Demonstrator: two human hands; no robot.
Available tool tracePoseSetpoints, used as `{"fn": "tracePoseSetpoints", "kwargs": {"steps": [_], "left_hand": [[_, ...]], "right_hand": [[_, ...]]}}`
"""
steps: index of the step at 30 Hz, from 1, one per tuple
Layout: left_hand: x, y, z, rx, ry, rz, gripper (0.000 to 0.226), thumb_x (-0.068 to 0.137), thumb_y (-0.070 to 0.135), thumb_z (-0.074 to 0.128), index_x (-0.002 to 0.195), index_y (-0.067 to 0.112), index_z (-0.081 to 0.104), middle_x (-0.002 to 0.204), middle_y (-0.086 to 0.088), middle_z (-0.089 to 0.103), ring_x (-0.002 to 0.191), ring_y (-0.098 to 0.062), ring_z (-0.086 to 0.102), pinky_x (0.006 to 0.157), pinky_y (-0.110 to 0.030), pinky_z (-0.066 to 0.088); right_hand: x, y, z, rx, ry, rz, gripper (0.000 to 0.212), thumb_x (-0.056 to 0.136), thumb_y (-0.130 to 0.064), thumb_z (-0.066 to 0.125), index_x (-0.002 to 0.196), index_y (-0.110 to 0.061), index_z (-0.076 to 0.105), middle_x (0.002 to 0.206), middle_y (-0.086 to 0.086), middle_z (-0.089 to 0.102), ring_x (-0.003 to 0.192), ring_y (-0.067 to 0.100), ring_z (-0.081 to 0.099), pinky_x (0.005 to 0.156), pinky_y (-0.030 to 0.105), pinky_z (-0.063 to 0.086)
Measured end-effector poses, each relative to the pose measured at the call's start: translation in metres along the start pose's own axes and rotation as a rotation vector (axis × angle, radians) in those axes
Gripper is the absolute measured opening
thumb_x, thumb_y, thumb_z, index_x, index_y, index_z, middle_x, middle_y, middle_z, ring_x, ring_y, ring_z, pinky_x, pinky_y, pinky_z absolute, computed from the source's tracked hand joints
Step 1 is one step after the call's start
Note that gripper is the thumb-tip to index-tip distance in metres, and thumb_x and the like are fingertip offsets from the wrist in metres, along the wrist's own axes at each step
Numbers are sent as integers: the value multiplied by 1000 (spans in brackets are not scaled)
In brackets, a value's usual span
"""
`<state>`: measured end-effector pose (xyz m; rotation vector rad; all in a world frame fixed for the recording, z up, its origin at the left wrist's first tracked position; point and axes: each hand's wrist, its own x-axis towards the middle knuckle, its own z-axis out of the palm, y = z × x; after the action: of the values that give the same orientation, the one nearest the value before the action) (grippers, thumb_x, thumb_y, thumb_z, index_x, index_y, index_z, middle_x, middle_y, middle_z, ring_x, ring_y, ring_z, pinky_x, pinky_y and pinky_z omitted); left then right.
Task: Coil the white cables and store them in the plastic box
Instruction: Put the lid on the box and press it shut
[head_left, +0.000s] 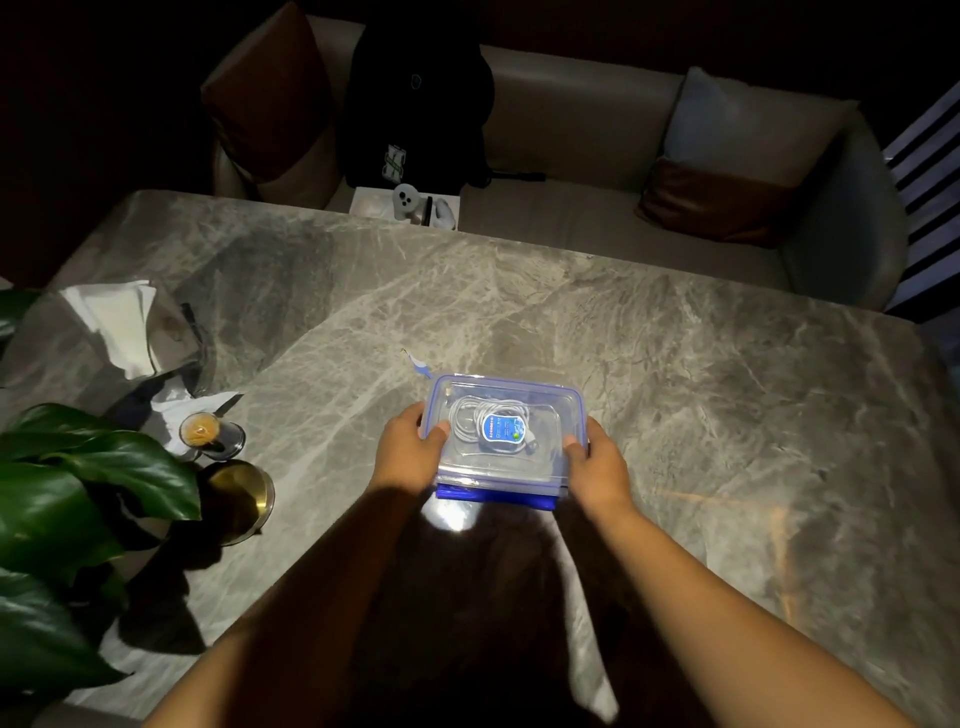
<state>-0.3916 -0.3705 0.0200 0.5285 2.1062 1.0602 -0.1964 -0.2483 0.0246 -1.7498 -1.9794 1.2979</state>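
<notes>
The plastic box (506, 467) is near the middle of the tabletop (675, 389), lid on, with the white cables (467, 415) coiled inside beneath a blue label (501, 427). The left hand (408, 452) clamps the box's nine o'clock edge, thumb hooked over the lid rim; the right hand (597, 467) clamps the three o'clock edge likewise. Whether the box rests on the stone or is lifted just off it, I cannot tell.

The blue latch (493, 491) at six o'clock appears to hang open, so the lid is probably not locked. Uneven thumb pressure could seat it askew, and a loop springing up could get pinched under the rim. Carried unlatched, the lid might pop off. The glass (210, 434) at nine o'clock stands well apart, at risk only from a wide sweep.
</notes>
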Motion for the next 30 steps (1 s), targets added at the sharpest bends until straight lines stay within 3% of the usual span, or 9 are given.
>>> {"fn": "tracePoseSetpoints", "kwargs": {"steps": [2, 9, 12, 15, 19, 23, 25, 28, 30], "left_hand": [[0, 5, -6, -58, -18, -25, 8, 94, 18, 63, 102, 19, 64, 88, -3, 69, 77, -16, 67, 68, -28, 53], [11, 6, -14, -6, -84, -137, 22, 85, 27, 73, 98, 10, 70, 88, -11, 74, 80, -25, 72, 80, -46, 60], [13, 9, -14, 2, -94, -192, 34, 79, 27, 78, 91, -1, 63, 82, -18, 69, 68, -25, 66, 67, -44, 57], [2, 16, -8, -99, -128, -275, 23, 85, 14, 75, 82, 4, 55, 73, -16, 64, 53, -20, 64, 44, -29, 52], [-18, 21, 0, -282, -197, -358, 18, 87, 3, 70, 96, -6, 57, 78, -23, 67, 51, -20, 70, 43, -30, 55], [-32, 18, 15, -354, -248, -475, 24, 89, -2, 67, 71, -2, 51, 37, -4, 54, 32, -10, 56, 39, -31, 56], [-40, 12, 29, -408, -234, -513, 31, 88, 0, 69, 65, 1, 48, 31, 1, 47, 29, -9, 52, 45, -33, 57], [-51, 2, 49, -556, -277, -522, 35, 86, 5, 72, 54, 4, 58, 37, 1, 47, 33, -11, 51, 43, -24, 54], [-62, 1, 63, -697, -345, -509, 23, 87, 8, 70, 67, -4, 70, 46, -3, 58, 38, -11, 57, 42, -18, 48]], "right_hand": [[-2, -1, -2, 17, -5, -16, 31, 99, -17, 51, 129, -14, 57, 114, 11, 68, 104, 29, 64, 83, 28, 44], [-6, -2, -2, 63, 8, -16, 33, 99, -17, 53, 131, -13, 58, 118, 9, 68, 98, 19, 61, 84, 24, 41], [-4, 1, -2, 58, 25, 8, 34, 98, -20, 53, 131, -13, 57, 118, 11, 67, 106, 28, 63, 87, 29, 44], [-1, 5, -2, 152, 25, 107, 35, 97, -20, 54, 131, -13, 56, 119, 12, 67, 107, 31, 63, 96, 37, 49], [3, 14, -5, 317, 71, 226, 30, 93, -23, 63, 120, -10, 60, 113, 16, 69, 99, 31, 66, 95, 45, 52], [10, 27, -3, 388, 170, 325, 69, 74, -53, 68, 121, -3, 54, 112, 17, 66, 102, 33, 65, 97, 49, 52], [7, 28, -2, 428, 169, 364, 87, 69, -60, 67, 132, -4, 46, 113, 11, 60, 101, 28, 61, 99, 47, 50], [-3, 24, 0, 588, 99, 445, 85, 70, -58, 73, 132, -10, 38, 104, 8, 56, 82, 21, 59, 75, 37, 56], [-8, 28, 5, 683, 16, 475, 69, 73, -53, 76, 119, -22, 35, 90, 5, 52, 67, 15, 54, 50, 25, 48]]}}
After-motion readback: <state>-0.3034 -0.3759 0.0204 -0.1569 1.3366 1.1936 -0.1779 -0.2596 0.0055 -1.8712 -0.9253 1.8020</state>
